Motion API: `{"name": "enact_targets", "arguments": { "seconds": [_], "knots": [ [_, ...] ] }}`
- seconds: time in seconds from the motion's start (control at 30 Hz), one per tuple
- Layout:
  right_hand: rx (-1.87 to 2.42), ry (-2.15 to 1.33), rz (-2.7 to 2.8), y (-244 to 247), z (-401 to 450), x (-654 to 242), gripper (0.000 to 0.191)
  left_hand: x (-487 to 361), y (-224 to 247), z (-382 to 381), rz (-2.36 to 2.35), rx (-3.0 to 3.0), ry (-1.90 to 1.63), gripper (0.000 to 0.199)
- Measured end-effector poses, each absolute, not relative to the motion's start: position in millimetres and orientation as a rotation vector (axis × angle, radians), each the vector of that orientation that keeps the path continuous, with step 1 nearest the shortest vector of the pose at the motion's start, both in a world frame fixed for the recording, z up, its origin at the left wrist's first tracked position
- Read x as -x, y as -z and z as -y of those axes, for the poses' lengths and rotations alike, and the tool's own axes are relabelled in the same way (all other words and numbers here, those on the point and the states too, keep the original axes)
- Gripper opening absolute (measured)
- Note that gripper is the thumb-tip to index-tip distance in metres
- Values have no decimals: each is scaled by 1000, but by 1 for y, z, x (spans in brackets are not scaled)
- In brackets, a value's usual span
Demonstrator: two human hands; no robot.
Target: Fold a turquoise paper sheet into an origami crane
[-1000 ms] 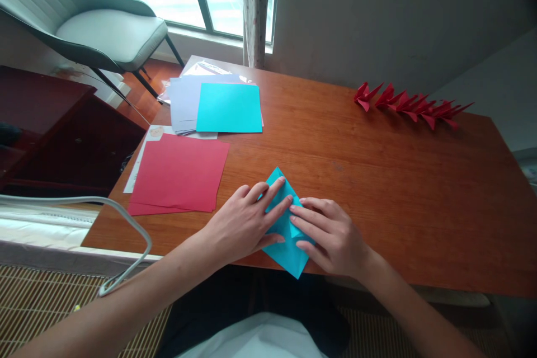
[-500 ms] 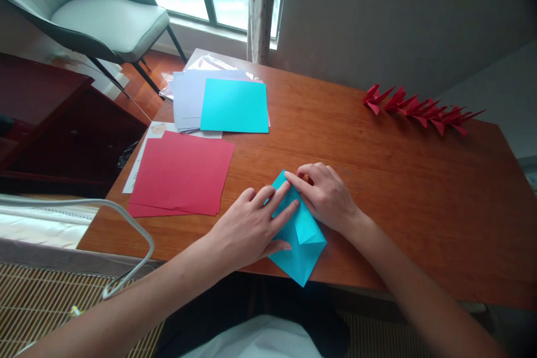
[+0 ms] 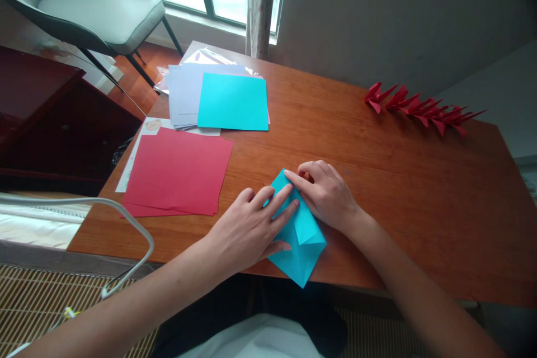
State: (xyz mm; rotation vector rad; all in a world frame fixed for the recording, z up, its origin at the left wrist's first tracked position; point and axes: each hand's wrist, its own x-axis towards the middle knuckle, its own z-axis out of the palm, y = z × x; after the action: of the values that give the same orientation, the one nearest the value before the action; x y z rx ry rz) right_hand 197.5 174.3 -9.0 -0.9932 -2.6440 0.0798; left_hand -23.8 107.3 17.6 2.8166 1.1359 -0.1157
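A folded blue sheet lies at the table's near edge, one corner pointing away and another jutting over the edge toward me. My left hand rests on its left side, fingers spread and pressing on the paper. At the far corner, the index fingertip of my right hand touches the paper, with the other fingers curled; whether it pinches the edge is hidden. A flap is folded inward along the sheet's right side.
Red sheets lie on the wooden table at the left. Behind them, a flat blue sheet tops white papers. Red folded paper figures line the back right. A white cable loops at the left.
The view has shifted slightly, so the papers and chair at the left appear a little displaced. Both hands and the folded blue sheet keep nearly the same position.
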Motion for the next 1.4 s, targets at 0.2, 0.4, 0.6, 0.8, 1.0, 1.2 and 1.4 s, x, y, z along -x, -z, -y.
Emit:
{"name": "enact_targets", "arguments": {
  "seconds": [0.2,0.4,0.6,0.8,1.0,1.2,1.4],
  "knots": [
    [977,-393,2608,1,-179,-207,34,23,-18,-107,-1151,-2799,112,68],
    [990,-566,2559,-7,-178,-217,39,24,-20,-108,-1149,-2791,123,72],
    [1092,-558,2518,-5,-178,-211,37,24,-18,-108,-1159,-2791,118,70],
    [1189,-489,2473,2,-190,-199,34,23,-18,-107,-1178,-2787,112,68],
    [1230,-468,2488,3,-213,-184,36,22,-19,-106,-1186,-2785,132,67],
    [1248,-449,2489,5,-233,-172,40,21,-19,-106,-1195,-2773,148,68],
    [1208,-511,2438,7,-230,-179,39,20,-22,-108,-1204,-2760,160,68]
  ]
}}
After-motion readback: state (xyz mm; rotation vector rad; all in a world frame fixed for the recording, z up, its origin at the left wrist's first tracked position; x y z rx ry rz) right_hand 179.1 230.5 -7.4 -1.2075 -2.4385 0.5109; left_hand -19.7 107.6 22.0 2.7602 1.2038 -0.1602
